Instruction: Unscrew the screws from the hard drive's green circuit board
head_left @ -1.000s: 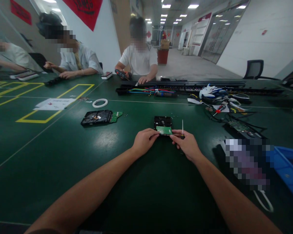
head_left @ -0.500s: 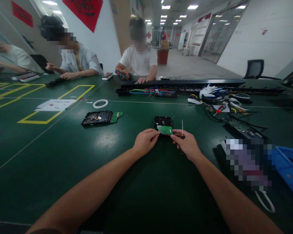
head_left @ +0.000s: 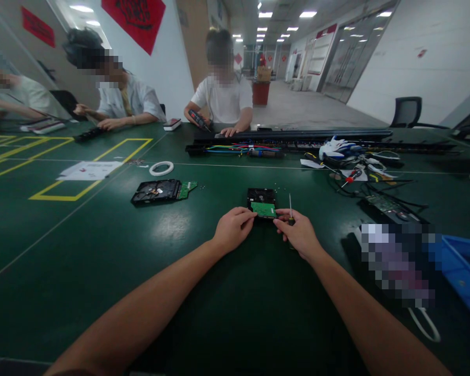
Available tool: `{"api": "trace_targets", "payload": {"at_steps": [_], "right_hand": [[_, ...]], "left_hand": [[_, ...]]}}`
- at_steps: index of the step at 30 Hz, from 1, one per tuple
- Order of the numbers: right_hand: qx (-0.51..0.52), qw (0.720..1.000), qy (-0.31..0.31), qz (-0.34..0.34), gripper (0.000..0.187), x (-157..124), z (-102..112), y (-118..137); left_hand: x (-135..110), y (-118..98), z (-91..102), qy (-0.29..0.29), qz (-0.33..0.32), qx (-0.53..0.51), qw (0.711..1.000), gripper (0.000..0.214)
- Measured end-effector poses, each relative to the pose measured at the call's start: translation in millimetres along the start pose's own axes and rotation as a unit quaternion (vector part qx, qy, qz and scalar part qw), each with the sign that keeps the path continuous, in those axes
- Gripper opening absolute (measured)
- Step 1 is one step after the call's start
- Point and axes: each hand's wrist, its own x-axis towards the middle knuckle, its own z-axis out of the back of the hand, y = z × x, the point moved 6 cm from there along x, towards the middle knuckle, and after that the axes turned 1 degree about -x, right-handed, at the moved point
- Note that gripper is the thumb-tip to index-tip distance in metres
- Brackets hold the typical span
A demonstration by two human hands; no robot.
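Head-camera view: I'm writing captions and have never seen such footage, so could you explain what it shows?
There is no machine here, only a person's bare hands, seen from a camera on that person's own head, looking forward and down. The left hand has its fingertips at the near left of a green circuit board on a black unit. The right hand is at the board's near right, with a screwdriver in its grip. On the green table, a second black unit and a white ring lie to the left.
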Motion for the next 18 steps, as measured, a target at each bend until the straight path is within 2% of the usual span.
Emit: {"api": "trace_targets", "payload": {"at_steps": [12,18], "right_hand": [[0.010,1.000,-0.008,0.007,0.051,1.3,0.0,-3.5],[0.006,1.000,-0.002,0.013,0.049,1.9,1.0,-4.3]], "left_hand": [[0.2,-1.6,0.5,0.005,0.008,0.014,1.000,0.026],[0.6,3.3,3.8,-0.017,0.027,0.024,0.999,0.023]]}}
